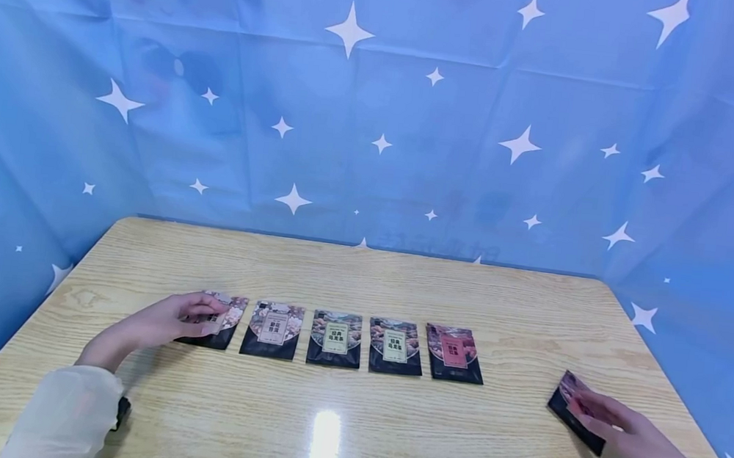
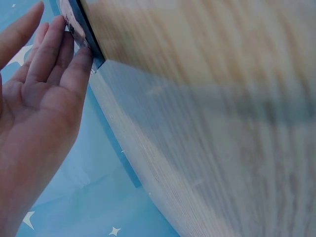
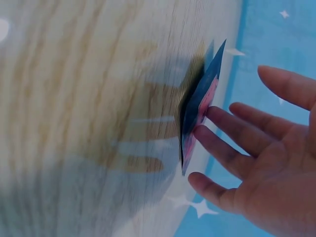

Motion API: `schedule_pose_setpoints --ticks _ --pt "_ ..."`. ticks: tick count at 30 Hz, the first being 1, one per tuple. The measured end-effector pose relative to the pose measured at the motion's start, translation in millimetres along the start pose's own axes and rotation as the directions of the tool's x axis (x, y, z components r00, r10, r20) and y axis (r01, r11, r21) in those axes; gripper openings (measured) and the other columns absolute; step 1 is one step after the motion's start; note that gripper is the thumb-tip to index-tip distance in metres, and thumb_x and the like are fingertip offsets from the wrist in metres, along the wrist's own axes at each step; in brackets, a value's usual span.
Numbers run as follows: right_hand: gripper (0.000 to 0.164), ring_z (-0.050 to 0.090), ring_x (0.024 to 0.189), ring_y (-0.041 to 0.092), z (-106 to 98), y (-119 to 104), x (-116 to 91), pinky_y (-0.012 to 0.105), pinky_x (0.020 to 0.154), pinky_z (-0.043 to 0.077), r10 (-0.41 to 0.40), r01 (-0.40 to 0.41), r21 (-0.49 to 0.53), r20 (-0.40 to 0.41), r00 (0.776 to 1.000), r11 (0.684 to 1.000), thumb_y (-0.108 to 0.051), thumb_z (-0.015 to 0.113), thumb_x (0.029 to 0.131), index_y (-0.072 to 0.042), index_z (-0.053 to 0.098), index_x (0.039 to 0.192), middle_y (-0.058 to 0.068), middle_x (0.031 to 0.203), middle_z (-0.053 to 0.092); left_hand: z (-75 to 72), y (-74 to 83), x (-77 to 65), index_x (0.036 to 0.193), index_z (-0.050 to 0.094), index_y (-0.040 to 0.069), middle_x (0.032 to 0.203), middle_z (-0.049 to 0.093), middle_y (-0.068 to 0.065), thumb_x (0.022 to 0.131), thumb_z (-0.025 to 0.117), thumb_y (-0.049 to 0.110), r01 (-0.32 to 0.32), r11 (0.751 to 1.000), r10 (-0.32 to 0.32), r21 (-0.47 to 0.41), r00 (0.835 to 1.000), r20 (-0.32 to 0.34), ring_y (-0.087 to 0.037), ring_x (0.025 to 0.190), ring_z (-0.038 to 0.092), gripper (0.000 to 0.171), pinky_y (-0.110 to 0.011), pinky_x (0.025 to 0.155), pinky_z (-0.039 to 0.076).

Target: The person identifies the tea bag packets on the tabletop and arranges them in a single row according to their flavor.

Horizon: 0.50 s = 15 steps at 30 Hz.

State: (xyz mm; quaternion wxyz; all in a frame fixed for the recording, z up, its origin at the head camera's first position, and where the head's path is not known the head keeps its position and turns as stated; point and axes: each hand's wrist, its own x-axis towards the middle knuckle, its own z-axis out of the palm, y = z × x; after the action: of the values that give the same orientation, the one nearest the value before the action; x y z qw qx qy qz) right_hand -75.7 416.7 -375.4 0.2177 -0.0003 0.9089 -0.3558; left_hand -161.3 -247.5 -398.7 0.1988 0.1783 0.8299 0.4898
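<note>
My left hand (image 1: 165, 324) reaches over the leftmost tea packet (image 1: 224, 335), a flat black sachet with a floral top. In the left wrist view its fingers are nearly straight, fingertips at the packet's face (image 2: 75, 22), thumb apart. At the right, my right hand (image 1: 629, 435) touches a black tea packet (image 1: 577, 425) with a reddish-pink label, turned at a slant. The right wrist view shows extended fingertips against this packet's face (image 3: 200, 94), the thumb away from it. The packet looks tilted, one side raised over the table.
Between the hands, more packets lie in a row: one with a pale pink label (image 1: 272, 329), two with green labels (image 1: 335, 340) (image 1: 395, 347), one with a red label (image 1: 454, 354). They rest on a wood-grain table (image 1: 255, 425). A blue star-patterned cloth (image 1: 398, 180) hangs behind.
</note>
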Motion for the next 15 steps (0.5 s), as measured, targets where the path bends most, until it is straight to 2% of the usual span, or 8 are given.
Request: schedule_pose_setpoints --ticks 4,5,9,11,15 --pt "0.057 0.042 0.099 -0.014 1.8 -6.6 4.4 0.02 0.072 0.044 -0.05 0.05 0.001 0.001 0.999 0.999 -0.028 0.042 0.098 0.011 0.028 0.137 0.034 0.134 0.034 0.1 0.7 0.1 0.124 0.046 -0.008 0.133 0.038 -0.031 0.09 0.057 0.008 0.0 1.0 0.0 -0.003 1.0 -0.002 -0.045 0.124 0.033 0.039 -0.036 0.089 0.043" --pt "0.056 0.039 0.097 -0.018 2.3 -8.1 5.9 0.019 0.073 0.044 -0.068 0.068 0.012 0.003 0.998 0.998 -0.027 0.042 0.098 0.011 0.029 0.137 0.033 0.134 0.035 0.1 0.6 0.1 0.124 0.046 -0.008 0.133 0.038 -0.031 0.09 0.057 0.009 -0.001 1.0 0.001 -0.002 1.0 -0.002 -0.045 0.124 0.033 0.039 -0.036 0.089 0.043" --pt "0.052 0.042 0.101 -0.015 5.2 -13.6 11.8 0.017 0.074 0.043 -0.135 0.135 0.008 -0.005 0.991 0.991 -0.023 0.042 0.099 0.01 0.031 0.136 0.031 0.132 0.039 -0.2 -0.3 0.4 0.124 0.046 -0.008 0.133 0.037 -0.031 0.09 0.057 0.008 -0.011 1.0 0.011 0.003 1.0 -0.002 -0.046 0.123 0.033 0.039 -0.036 0.089 0.044" --pt "0.052 0.045 0.107 -0.005 6.8 -16.6 15.2 0.017 0.075 0.043 -0.133 0.132 -0.006 -0.011 0.991 0.991 -0.024 0.043 0.098 0.009 0.032 0.136 0.031 0.133 0.038 -0.3 -0.5 0.4 0.123 0.046 -0.009 0.133 0.037 -0.032 0.09 0.056 0.007 -0.016 1.0 0.016 0.005 1.0 0.0 -0.046 0.123 0.033 0.038 -0.035 0.088 0.044" --pt "0.052 0.042 0.12 0.029 9.8 -23.4 22.3 0.019 0.075 0.044 -0.129 0.128 -0.033 -0.021 0.991 0.991 -0.026 0.043 0.098 0.006 0.033 0.137 0.031 0.136 0.033 0.2 0.0 0.3 0.124 0.045 -0.009 0.132 0.037 -0.032 0.09 0.056 0.006 -0.021 1.0 0.021 0.005 1.0 0.005 -0.046 0.123 0.033 0.038 -0.033 0.088 0.044"
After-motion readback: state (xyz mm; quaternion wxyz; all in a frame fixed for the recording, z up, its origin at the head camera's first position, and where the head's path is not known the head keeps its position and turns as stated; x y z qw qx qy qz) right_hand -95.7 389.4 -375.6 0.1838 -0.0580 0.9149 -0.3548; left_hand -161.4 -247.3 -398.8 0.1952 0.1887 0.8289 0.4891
